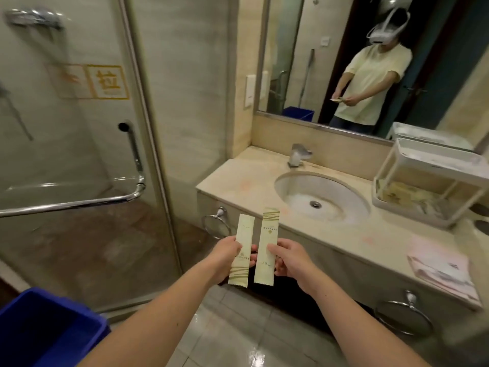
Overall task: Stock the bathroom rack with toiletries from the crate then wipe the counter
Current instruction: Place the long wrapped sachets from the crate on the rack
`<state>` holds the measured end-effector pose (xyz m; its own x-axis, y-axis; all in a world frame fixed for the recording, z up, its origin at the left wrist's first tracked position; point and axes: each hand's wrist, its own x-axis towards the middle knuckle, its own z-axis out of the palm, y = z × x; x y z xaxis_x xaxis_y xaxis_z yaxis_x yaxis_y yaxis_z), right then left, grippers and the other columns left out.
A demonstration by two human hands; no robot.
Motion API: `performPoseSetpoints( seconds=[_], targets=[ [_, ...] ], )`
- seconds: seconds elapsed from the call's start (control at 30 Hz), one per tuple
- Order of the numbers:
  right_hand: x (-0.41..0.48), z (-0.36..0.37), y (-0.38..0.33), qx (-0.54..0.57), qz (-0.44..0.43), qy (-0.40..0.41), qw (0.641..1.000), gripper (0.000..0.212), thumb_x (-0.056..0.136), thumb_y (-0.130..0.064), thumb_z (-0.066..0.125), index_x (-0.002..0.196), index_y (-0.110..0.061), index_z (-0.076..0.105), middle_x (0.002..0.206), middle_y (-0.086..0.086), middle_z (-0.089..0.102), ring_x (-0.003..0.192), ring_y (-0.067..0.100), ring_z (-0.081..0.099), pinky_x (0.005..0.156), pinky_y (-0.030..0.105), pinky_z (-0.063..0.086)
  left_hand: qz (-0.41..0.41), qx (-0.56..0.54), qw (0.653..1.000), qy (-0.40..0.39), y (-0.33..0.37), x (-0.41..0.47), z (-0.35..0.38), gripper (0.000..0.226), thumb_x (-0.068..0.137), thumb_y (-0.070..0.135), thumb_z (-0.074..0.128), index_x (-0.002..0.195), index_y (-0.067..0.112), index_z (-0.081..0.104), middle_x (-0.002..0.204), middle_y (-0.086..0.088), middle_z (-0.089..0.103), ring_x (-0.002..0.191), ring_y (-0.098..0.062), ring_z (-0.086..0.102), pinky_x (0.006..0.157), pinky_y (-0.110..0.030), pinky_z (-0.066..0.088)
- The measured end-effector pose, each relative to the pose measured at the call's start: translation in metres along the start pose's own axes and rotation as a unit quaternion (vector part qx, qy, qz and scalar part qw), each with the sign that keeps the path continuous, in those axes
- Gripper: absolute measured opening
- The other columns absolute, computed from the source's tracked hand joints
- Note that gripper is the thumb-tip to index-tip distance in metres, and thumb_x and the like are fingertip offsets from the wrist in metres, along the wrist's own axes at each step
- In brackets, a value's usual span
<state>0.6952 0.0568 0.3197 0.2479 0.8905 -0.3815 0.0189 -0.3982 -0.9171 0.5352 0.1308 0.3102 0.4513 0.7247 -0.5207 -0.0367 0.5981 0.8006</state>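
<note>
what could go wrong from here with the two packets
The left hand only pinches the left packet, the right hand the right packet; carried over the basin to the rack, either may slip and drop in. The floor tiles look glossy, maybe wet: stepping across could mean a slide.

Cream sachets gold-striped; crate blue; cloth pink; rack white

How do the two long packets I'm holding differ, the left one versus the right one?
The left packet has its striped end down; the right packet has it up. The right packet's top reaches higher than the left packet's. Both are narrow cream sachets held upright, the left packet in the left hand, the right packet in the right hand.
</note>
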Motion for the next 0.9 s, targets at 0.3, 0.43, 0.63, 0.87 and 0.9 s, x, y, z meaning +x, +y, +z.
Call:
performPoseSetpoints(
  seconds=[0.3, 0.43, 0.63, 0.87, 0.9],
  targets=[
    [-0.011, -0.121, 0.004, -0.038, -0.042, 0.111, 0.992, 0.017, 0.096, -0.015, 0.052, 0.097, -0.027, 0.065, 0.099, -0.005, 0.069, 0.089, 0.012, 0.063, 0.065, 0.025, 0.046, 0.003, 0.057, 0.997, -0.048, -0.011, 0.048, 0.108, 0.031, 0.093, -0.006, 0.037, 0.114, 0.006, 0.056, 0.106, -0.022, 0.069, 0.087, -0.031, 0.073, 0.064, -0.034, 0.058],
    [-0.005, -0.167, 0.010, -0.138, -0.067, 0.152, 0.976, 0.020, 0.091, -0.013, 0.054, 0.096, -0.026, 0.068, 0.095, -0.007, 0.069, 0.091, 0.016, 0.062, 0.077, 0.029, 0.047, -0.038, 0.058, 0.994, -0.085, -0.008, 0.067, 0.142, 0.029, 0.099, 0.011, 0.041, 0.118, -0.001, 0.059, 0.099, -0.020, 0.073, 0.083, -0.029, 0.073, 0.062, -0.034, 0.059],
    [0.009, -0.229, 0.015, -0.385, -0.032, 0.107, 0.916, 0.050, 0.090, -0.010, 0.040, 0.122, -0.042, 0.063, 0.135, -0.012, 0.059, 0.134, 0.014, 0.039, 0.117, 0.044, 0.001, -0.077, 0.115, 0.980, -0.144, -0.001, 0.114, 0.186, 0.045, 0.102, 0.042, 0.034, 0.112, 0.008, 0.062, 0.092, -0.013, 0.074, 0.078, -0.027, 0.069, 0.065, -0.033, 0.055],
    [0.042, -0.275, -0.013, -0.429, -0.053, 0.105, 0.896, 0.044, 0.086, -0.015, 0.046, 0.104, -0.047, 0.070, 0.111, -0.016, 0.067, 0.126, 0.009, 0.043, 0.115, 0.047, -0.012, -0.081, 0.353, 0.879, -0.310, 0.029, 0.172, 0.238, 0.053, 0.075, 0.041, 0.067, 0.123, 0.019, 0.061, 0.101, -0.012, 0.064, 0.079, -0.022, 0.057, 0.067, -0.033, 0.043],
    [0.051, -0.283, -0.018, -0.424, -0.052, 0.121, 0.896, 0.041, 0.085, -0.015, 0.047, 0.101, -0.046, 0.070, 0.105, -0.018, 0.065, 0.124, 0.009, 0.044, 0.115, 0.046, -0.012, -0.077, 0.359, 0.869, -0.332, 0.035, 0.183, 0.248, 0.052, 0.073, 0.038, 0.069, 0.122, 0.022, 0.063, 0.109, -0.013, 0.067, 0.087, -0.024, 0.061, 0.075, -0.036, 0.047]
  ],
)
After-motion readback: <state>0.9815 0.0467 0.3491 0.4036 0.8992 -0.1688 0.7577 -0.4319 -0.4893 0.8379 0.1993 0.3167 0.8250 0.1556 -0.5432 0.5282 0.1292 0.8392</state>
